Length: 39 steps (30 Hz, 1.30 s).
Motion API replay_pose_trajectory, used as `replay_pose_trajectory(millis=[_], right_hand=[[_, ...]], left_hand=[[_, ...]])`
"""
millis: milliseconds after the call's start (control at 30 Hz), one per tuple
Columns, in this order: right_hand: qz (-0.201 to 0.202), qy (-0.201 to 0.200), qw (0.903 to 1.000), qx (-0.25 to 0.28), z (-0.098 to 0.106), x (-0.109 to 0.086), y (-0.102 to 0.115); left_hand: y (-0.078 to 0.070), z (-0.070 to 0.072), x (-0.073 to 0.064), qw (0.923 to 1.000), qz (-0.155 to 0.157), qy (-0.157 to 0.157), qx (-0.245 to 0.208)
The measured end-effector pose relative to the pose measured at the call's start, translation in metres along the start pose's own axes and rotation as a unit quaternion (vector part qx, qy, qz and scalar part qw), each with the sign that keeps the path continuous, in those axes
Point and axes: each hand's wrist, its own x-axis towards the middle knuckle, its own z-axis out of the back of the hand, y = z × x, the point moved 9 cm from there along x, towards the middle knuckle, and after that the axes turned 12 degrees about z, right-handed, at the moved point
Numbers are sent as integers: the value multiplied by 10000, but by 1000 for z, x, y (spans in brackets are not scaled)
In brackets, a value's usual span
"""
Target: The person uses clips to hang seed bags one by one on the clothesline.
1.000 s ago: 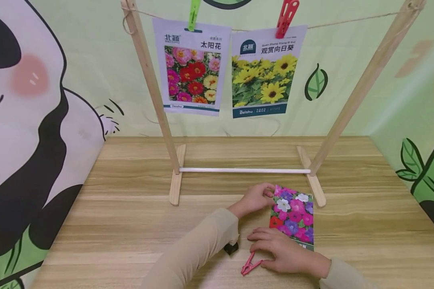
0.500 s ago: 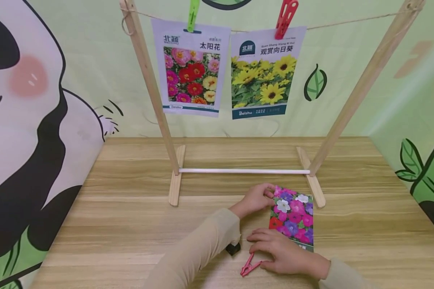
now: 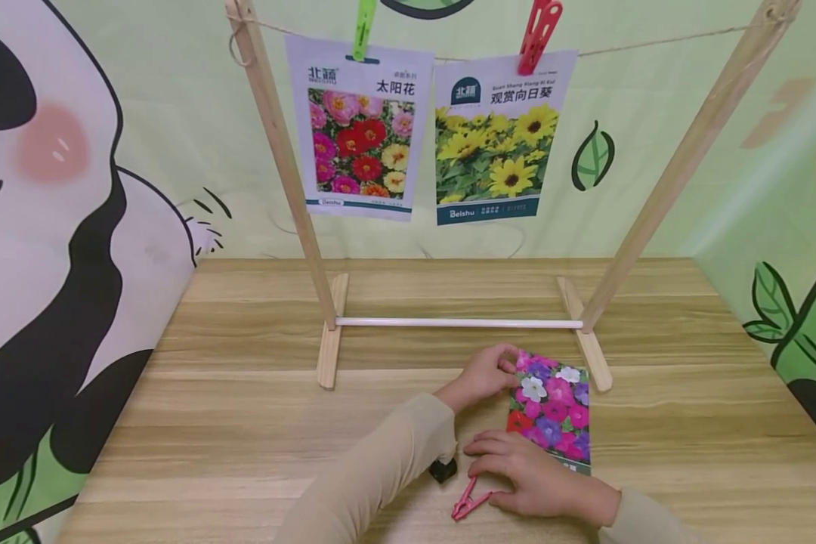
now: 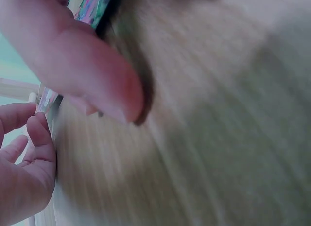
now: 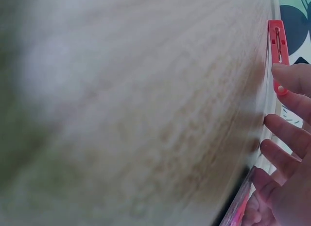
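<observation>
A seed packet (image 3: 551,412) printed with pink, purple and white flowers lies on the table. My left hand (image 3: 483,376) pinches its upper left corner between thumb and fingers. My right hand (image 3: 533,474) overlaps the packet's lower left part, hiding it. Between the right thumb and index finger is a red clothespin (image 3: 469,502), its two handle ends at those fingertips. In the right wrist view the thumb covers the lower end of the clothespin (image 5: 278,39), while the other fingers reach toward the tabletop. A blurred finger of the right hand fills the left wrist view's upper left.
A wooden stand with a white crossbar (image 3: 459,323) stands behind the hands. Two more seed packets hang from its string: one of mixed flowers (image 3: 360,143) under a green clip (image 3: 363,30), one of sunflowers (image 3: 496,155) under a red clip (image 3: 539,36). Panda-print cloth surrounds the table.
</observation>
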Motion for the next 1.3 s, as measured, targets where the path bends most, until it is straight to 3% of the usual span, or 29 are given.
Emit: replay_pose_trajectory(millis=[533,733,1300], right_hand=[[42,-11,10000,40,1,1,2],[95,-24,9999,-55,-1,1,1],[384,-421,9984,42,4,3,8]], left_hand=[[-5,-3,-1,9994,-6,-273,-197],[-3,-6,-1,9981,125,-237,-552],[-3,-4,-4,9984,-23,-176,-545]])
